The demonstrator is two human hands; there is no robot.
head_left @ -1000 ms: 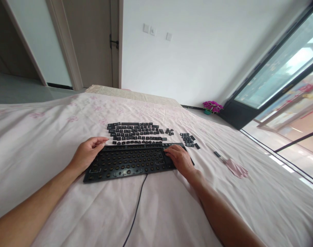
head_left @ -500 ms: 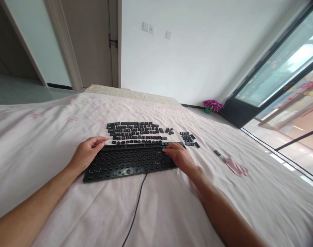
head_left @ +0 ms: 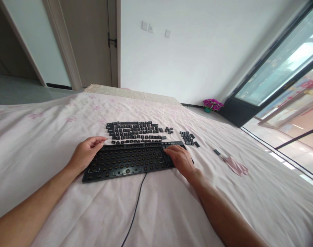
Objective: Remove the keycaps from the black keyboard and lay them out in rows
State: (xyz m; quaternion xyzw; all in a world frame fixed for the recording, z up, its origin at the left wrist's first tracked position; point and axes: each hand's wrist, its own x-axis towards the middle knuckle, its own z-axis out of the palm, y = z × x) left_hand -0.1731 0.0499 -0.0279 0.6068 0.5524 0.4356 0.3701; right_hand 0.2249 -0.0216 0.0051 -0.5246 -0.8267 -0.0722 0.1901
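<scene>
A black keyboard (head_left: pixel 130 159) with its keycaps off lies on the pink-white sheet, bare switches showing. My left hand (head_left: pixel 86 151) is at its far left corner, thumb along the edge and fingers reaching past it, closed on the keyboard. Over the right part of the board, my right hand (head_left: pixel 180 156) has its fingertips drawn together near the navigation keys. Whatever those fingers pinch is hidden. Beyond the board, loose black keycaps (head_left: pixel 135 132) lie in rows, with a small cluster (head_left: pixel 169 130) and a number-pad group (head_left: pixel 188 138) to the right.
A black cable (head_left: pixel 135 209) runs from the keyboard toward me. On the right lie a dark-handled tool (head_left: pixel 217 152) and a pink cloth piece (head_left: pixel 237 166). Past the bed stand potted purple flowers (head_left: pixel 213 104), a white wall (head_left: pixel 171 61) and a glass door (head_left: pixel 269 79).
My right hand has shifted slightly to the right over the keyboard. The left hand stays at its corner, and the keycaps lie as before.
</scene>
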